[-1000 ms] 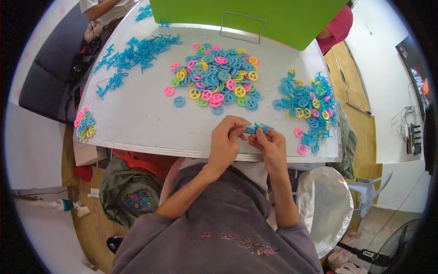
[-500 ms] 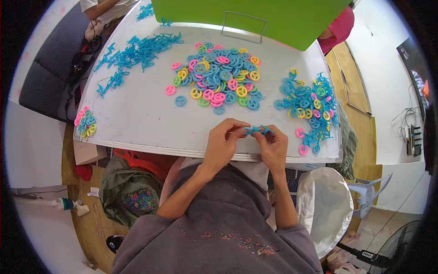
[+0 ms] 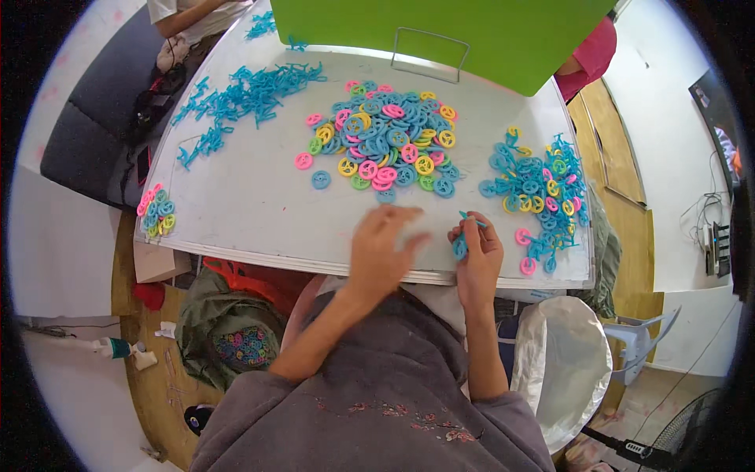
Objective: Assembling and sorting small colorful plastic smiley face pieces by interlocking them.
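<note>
Half a second ago both hands met over a blue piece at the near table edge; now the left hand (image 3: 385,248) has let go and swung out toward twelve o'clock, fingers spread wide and empty, blurred with motion, hovering just short of the mixed pile (image 3: 389,141). That pile of blue, pink, yellow and green wheels sits at the centre of the white table (image 3: 252,212), probably so either hand can reach it easily. The right hand (image 3: 476,252) stays at the near edge, closed narrowly on a blue wheel (image 3: 459,248), with a thin blue stick (image 3: 470,219) poking up from its fingertips toward twelve o'clock; it looks held steady there, kept out of the way while the other hand goes out. At three o'clock from that hand lies a second heap (image 3: 539,185), mostly blue with sticks tangled in, close enough to look like where finished pieces are dropped. Loose blue sticks (image 3: 244,90) are scattered at the far left, about ten o'clock, well apart from the wheels. A small stack (image 3: 156,212) of coloured wheels sits at the left edge, at nine o'clock. A green board (image 3: 440,31) stands across the far side at twelve o'clock, and a white bag (image 3: 562,362) hangs below the table at four o'clock.
</note>
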A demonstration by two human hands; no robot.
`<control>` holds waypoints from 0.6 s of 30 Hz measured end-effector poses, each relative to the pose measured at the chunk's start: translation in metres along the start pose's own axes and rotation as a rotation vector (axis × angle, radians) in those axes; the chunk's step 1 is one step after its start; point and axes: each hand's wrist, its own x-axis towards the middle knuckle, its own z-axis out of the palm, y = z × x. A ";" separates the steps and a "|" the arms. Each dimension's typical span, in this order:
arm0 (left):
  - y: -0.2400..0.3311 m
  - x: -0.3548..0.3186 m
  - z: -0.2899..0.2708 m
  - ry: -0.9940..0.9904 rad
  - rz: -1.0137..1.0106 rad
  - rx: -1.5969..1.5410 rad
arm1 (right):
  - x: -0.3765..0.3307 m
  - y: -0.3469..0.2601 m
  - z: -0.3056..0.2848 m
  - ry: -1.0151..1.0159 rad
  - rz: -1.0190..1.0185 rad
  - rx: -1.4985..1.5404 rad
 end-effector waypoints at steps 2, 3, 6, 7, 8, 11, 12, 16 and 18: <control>-0.016 0.015 -0.008 0.012 -0.017 0.160 | -0.002 -0.002 0.000 -0.028 -0.017 -0.048; -0.022 0.021 -0.010 0.023 -0.032 0.318 | -0.003 -0.004 0.000 -0.054 -0.037 -0.097; -0.034 0.021 -0.014 -0.105 -0.084 0.266 | -0.005 -0.005 -0.001 -0.131 -0.017 -0.183; -0.035 0.020 -0.015 -0.107 -0.083 0.267 | -0.006 -0.008 0.001 -0.130 -0.017 -0.181; -0.036 0.020 -0.016 -0.070 -0.037 0.292 | -0.006 -0.012 0.004 -0.140 -0.011 -0.247; -0.037 0.016 -0.010 -0.002 0.012 0.203 | -0.004 -0.014 0.003 -0.158 -0.011 -0.300; -0.035 0.015 -0.011 0.039 0.008 0.108 | -0.004 -0.014 0.004 -0.187 -0.012 -0.278; -0.007 0.008 -0.013 -0.080 -0.450 -0.358 | -0.005 -0.012 0.009 -0.155 -0.015 -0.320; 0.000 0.005 -0.012 -0.172 -0.526 -0.708 | -0.005 -0.007 0.008 -0.124 -0.040 -0.312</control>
